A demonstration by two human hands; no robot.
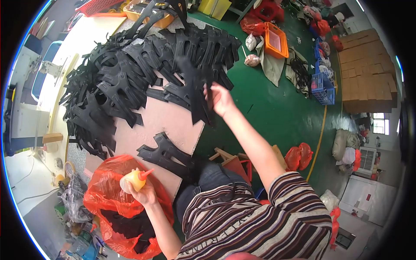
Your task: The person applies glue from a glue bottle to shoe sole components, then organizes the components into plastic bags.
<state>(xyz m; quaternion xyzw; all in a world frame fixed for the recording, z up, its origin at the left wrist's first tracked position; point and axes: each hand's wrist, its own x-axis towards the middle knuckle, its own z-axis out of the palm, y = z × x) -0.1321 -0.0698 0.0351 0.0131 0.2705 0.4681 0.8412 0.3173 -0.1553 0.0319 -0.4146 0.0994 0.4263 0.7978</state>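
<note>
My left hand (145, 194) is closed around a squeeze bottle (133, 179) with yellowish contents and a red pointed nozzle, over a red plastic bag. My right hand (220, 100) grips a flat black forked piece (197, 89) at the table's right edge; the piece is partly smeared by motion. On the pinkish board (149, 113), one similar black piece (167, 152) lies in front of my body. Many more forked pieces form a heap (123, 80) spread in an arc across the far and left side of the board.
The red plastic bag (110, 182) holds dark material. A sewing machine (50, 67) is at the left. Beyond the board are an orange basket (276, 40), a blue crate (323, 88) and stacked cardboard boxes (366, 71). A wooden stool (234, 162) stands by my legs.
</note>
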